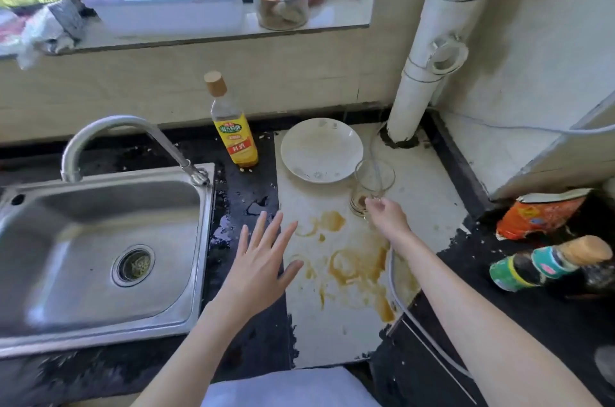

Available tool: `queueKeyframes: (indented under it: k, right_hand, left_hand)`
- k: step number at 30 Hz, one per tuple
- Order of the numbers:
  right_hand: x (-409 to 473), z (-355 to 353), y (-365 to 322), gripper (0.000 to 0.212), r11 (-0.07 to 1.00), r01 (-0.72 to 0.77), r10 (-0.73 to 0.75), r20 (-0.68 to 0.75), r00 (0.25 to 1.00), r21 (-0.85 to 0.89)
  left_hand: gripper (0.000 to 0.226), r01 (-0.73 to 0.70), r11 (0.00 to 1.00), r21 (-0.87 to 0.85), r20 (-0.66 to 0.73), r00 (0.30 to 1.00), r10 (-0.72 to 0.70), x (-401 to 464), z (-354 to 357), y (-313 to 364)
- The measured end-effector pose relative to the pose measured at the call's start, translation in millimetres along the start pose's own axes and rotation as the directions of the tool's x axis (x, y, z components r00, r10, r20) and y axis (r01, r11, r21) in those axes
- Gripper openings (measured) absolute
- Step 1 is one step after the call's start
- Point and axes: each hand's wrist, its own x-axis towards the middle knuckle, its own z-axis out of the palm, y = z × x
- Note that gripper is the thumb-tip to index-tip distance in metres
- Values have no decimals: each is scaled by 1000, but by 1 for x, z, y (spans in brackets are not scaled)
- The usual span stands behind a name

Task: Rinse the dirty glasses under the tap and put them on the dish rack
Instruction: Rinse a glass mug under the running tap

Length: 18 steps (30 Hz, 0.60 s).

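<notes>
The dirty glass stands upright on the pale part of the counter, just beside the white plate, with brown residue at its bottom. The right hand is at its near side, low on the wall; its fingers curl toward the base and appear to touch it, though whether they have closed round the glass cannot be told. The left hand hovers flat over the counter's dark edge, fingers spread and holding nothing. The glass's long axis is vertical, and it lies directly ahead of the right hand, which is far nearer. The tap and sink lie well to the left, so the carry likely runs leftward past the brown spill. No dish rack is in view.
</notes>
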Motion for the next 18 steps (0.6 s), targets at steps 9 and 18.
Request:
queueKeyframes:
  k: [9,18]
  right_hand:
    - [-4,16,12,27,954,6,-2,-15,1000,299]
    - [-56,62,-46,20,952,140,-190,169,967,272]
  left_hand:
    - [81,36,993,-115,-40,998,-41,-3,11,-29]
    - [72,68,802,-594,63,997,-37,-16,6,-77]
